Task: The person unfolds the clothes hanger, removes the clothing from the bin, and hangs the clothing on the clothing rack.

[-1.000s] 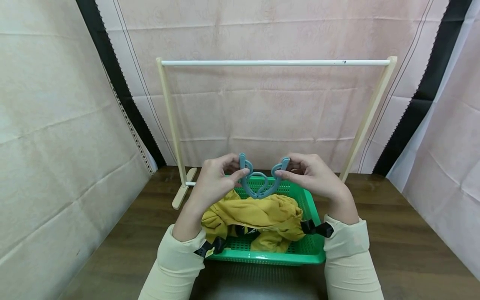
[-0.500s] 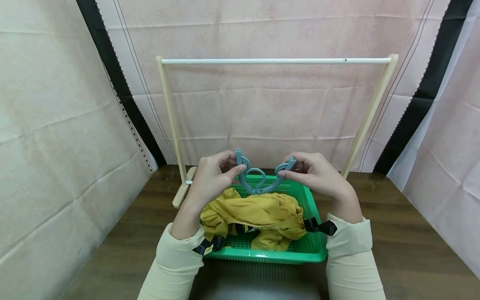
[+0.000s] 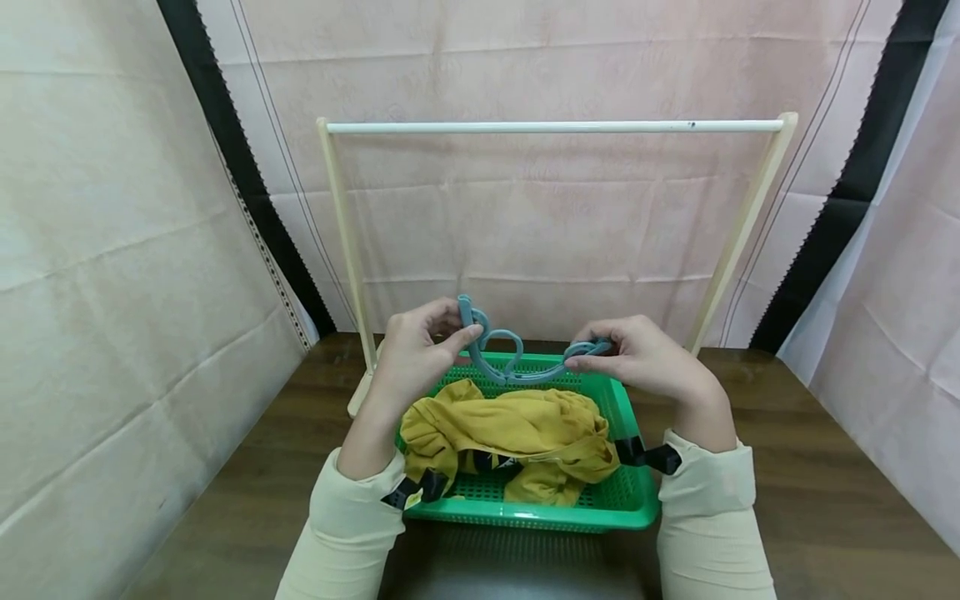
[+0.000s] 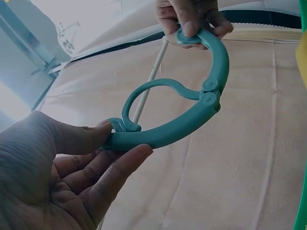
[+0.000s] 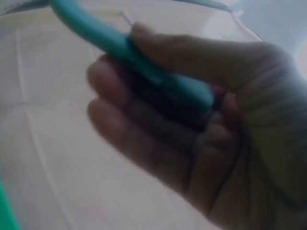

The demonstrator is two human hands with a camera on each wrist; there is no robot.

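Observation:
A blue-green folding clothes hanger is held up between both hands, over the far part of a green basket. Its left arm end is pinched by the thumb and fingers of my left hand. My right hand grips the other arm end. In the left wrist view the hinge shows at the middle, with the curved hook beside the arms. Only one arm of the hanger shows in the right wrist view, under the thumb. A crumpled mustard-yellow garment lies in the basket.
Behind the basket stands a rack with a white horizontal bar and cream side posts. Pale cloth walls enclose the dark wooden table at the back and sides. Black straps hang at both wrists.
The hands have moved apart, and the hanger's two arms have spread from a narrow U to a wider, flatter shape. The right hand has tilted its arm lower. The garment and basket stay put.

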